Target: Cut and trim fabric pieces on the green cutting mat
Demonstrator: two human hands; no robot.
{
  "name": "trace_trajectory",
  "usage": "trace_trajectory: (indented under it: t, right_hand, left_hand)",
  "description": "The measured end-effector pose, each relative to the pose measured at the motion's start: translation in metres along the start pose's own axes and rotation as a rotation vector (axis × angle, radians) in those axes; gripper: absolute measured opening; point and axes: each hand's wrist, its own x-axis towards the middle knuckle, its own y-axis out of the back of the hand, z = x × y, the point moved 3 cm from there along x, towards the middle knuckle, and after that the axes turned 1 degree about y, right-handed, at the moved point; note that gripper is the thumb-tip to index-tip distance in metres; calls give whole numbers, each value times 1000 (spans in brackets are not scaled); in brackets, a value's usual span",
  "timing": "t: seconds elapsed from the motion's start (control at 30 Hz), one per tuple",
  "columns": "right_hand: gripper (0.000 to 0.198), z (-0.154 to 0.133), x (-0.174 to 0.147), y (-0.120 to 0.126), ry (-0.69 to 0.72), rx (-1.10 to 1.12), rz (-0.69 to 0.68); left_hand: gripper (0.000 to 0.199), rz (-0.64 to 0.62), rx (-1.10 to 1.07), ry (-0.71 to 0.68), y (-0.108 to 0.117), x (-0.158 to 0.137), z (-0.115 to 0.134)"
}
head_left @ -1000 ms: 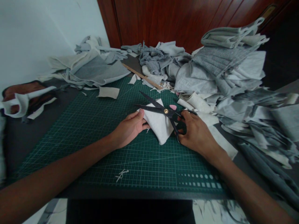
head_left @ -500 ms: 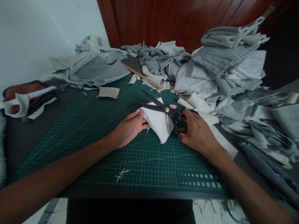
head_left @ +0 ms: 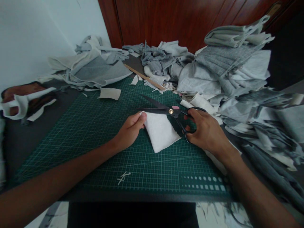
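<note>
My left hand (head_left: 133, 126) pinches the upper left corner of a white piece of fabric (head_left: 160, 131) between thumb and fingers. The fabric hangs down toward the right over the cutting mat. Black scissors (head_left: 163, 110) with a brass pivot and a pink mark are in my right hand (head_left: 205, 131), its fingers through the handle loops. Their blades point left, partly apart, and the lower blade lies along the fabric's top edge close to my left thumb. Whether fabric is between the blades I cannot tell.
A green cutting mat (head_left: 95, 167) lies below, with thread snippets (head_left: 123, 178) near its front. Grey and white cloth is heaped at the right (head_left: 237, 69) and back left (head_left: 95, 68). A wooden ruler (head_left: 143, 77) and a cream scrap (head_left: 110, 93) lie toward the back.
The white fabric has swung flatter and lower, showing a broader face. The scissor blades have closed partway and now run along its top edge. My right hand has shifted slightly right.
</note>
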Motion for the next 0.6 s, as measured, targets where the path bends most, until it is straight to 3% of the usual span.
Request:
trace_trajectory:
  t: [0.1,0.23,0.4,0.6]
  right_hand:
    - [33,0,1,3,-13,24,-14]
    - [29,2,1,5,-21,39,-18]
    - [25,6,1,3,-41,68,-22]
    - [26,9,2,-2,-43,128,-23]
  left_hand:
    - [55,49,117,-48,3,-1,9]
    - [54,66,146,27,4,-2,15]
    - [50,46,62,123,7,-1,11]
    - [38,-44,-83,141,3,-1,15]
